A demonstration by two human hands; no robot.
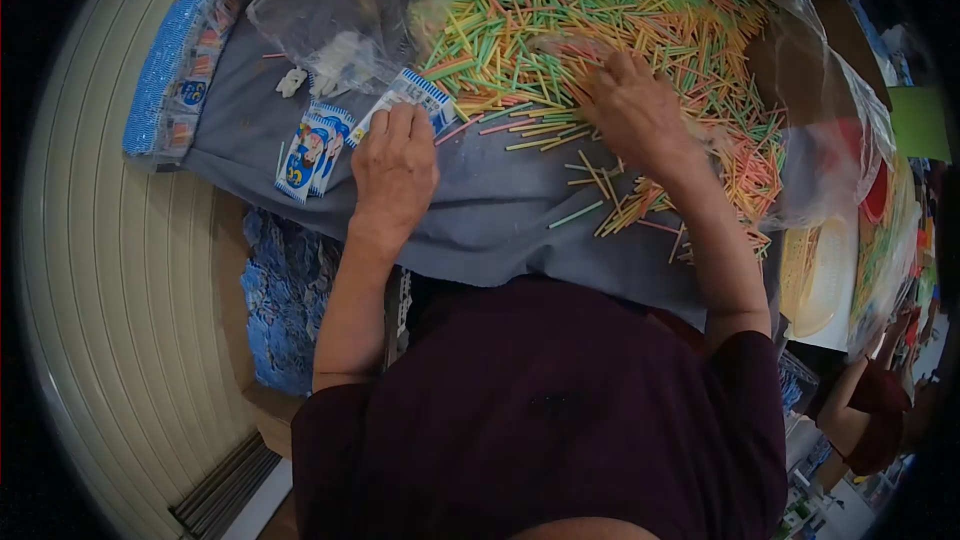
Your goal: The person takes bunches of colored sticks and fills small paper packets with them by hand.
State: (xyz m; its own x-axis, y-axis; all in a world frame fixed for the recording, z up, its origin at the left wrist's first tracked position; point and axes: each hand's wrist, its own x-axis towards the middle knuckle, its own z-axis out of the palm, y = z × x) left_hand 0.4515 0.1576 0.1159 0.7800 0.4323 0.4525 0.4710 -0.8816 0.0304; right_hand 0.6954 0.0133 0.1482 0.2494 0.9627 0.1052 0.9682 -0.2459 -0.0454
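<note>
Head view. Your left hand (pixel 394 172) is left of centre in the upper half of the frame. Its fingers are bent and lie close together over the lower part of a blue-and-white packet (pixel 432 97). The thumb side is not clear, so whether the packet is pinched cannot be told.

Your right hand (pixel 640 112) is at upper right of centre, palm down, fingertips lowered into the pile of pastel sticks (pixel 560 20). The fingers are bent; their tips are partly hidden, and whether they pinch any sticks cannot be told.

The pile spans the top centre and upper right of the frame, in green, yellow, orange and pink. Loose sticks (pixel 597 180) lie below it on the grey cloth (pixel 480 200), under your right forearm and to its left.

Two or more printed packets (pixel 310 152) overlap just left of your left hand. A clear plastic bag (pixel 320 0) lies above them. A large blue-edged pack (pixel 165 80) rests at the upper left. A yellow basket (pixel 822 280) is at the right. Another person (pixel 870 410) is at the lower right edge.
</note>
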